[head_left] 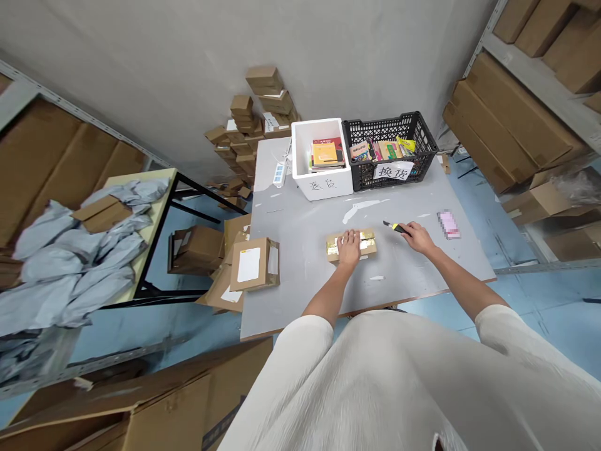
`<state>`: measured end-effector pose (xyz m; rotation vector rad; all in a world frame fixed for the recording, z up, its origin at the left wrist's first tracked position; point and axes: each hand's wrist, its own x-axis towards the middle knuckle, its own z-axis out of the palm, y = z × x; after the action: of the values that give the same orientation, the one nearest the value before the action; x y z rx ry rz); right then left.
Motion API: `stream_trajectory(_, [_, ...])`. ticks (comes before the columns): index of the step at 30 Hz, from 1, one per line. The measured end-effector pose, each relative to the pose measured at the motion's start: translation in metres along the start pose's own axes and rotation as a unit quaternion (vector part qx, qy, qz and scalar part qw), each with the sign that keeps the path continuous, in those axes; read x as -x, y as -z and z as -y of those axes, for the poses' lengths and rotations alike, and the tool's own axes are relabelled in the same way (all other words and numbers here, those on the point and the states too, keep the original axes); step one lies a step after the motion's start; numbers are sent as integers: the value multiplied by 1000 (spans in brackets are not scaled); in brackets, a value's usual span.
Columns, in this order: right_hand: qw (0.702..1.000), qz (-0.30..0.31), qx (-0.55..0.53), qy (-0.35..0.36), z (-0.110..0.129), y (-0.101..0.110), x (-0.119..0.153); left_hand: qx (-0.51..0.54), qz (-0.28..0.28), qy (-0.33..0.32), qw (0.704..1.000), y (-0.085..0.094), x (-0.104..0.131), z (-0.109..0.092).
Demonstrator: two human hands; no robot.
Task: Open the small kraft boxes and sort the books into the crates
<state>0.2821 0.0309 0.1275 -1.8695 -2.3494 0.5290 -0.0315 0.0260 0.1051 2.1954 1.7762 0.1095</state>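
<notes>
A small cardboard box (369,247) with shiny tape across its top lies on the grey table (300,282). My left hand (349,248) rests on top of this box, fingers together and pressed on the tape. To the right, my right hand (417,238) is closed around a yellow and black utility knife (398,228), whose tip points left toward the box without touching it.
Behind are a white bin (323,188) and a black crate (422,169), both holding books or packets. A labelled carton (248,266) sits at the table's left edge. A pink, blurred item (449,224) lies at right. Grey parcels (51,263) cover a side table.
</notes>
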Motion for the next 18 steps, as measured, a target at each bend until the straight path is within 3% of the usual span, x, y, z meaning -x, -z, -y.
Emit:
stream_trajectory(4, [999, 12, -29, 11, -7, 1, 6, 7, -3, 12, 1000, -2, -2, -1])
stream_trajectory(9, [996, 25, -81, -27, 11, -15, 1, 28, 28, 7, 999, 3, 2, 4])
stream_trajectory(13, [995, 22, -100, 9, 34, -20, -24, 35, 29, -2, 999, 10, 19, 15])
stream_trajectory(18, [993, 32, -95, 63, 82, -24, -67, 24, 2, 15, 1000, 15, 48, 29])
